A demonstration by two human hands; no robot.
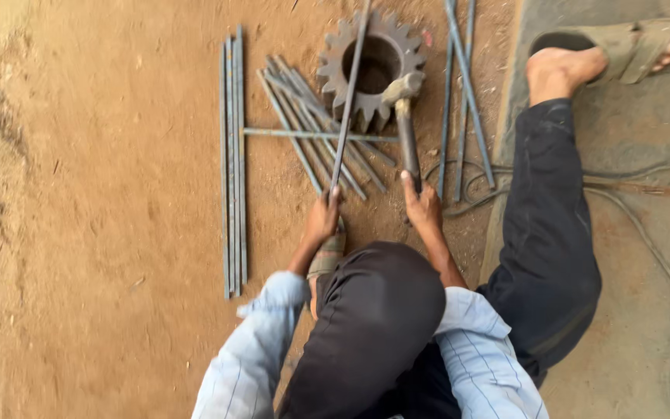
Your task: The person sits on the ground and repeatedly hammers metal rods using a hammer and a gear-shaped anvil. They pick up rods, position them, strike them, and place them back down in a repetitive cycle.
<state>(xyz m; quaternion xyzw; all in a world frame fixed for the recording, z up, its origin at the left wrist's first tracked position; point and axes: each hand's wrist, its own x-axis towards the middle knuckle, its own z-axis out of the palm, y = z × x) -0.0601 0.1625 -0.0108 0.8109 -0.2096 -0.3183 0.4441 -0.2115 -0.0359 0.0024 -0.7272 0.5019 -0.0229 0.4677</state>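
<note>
My left hand (322, 218) grips the near end of a thin steel rod (350, 91) that slants up across a large rusty toothed gear (338, 56) lying flat on the dirt. My right hand (422, 206) holds the handle of a hammer (402, 95), whose head rests on the gear's near rim, just right of the rod. Both sleeves are light blue. My bent knee in dark trousers sits between my arms.
A bundle of straight rods (233, 163) lies at the left, several more rods (304, 124) fan out beside the gear, and two (459, 85) lean at the right. A cable (645, 233) curls over the concrete slab. My sandalled foot (599, 50) rests at top right.
</note>
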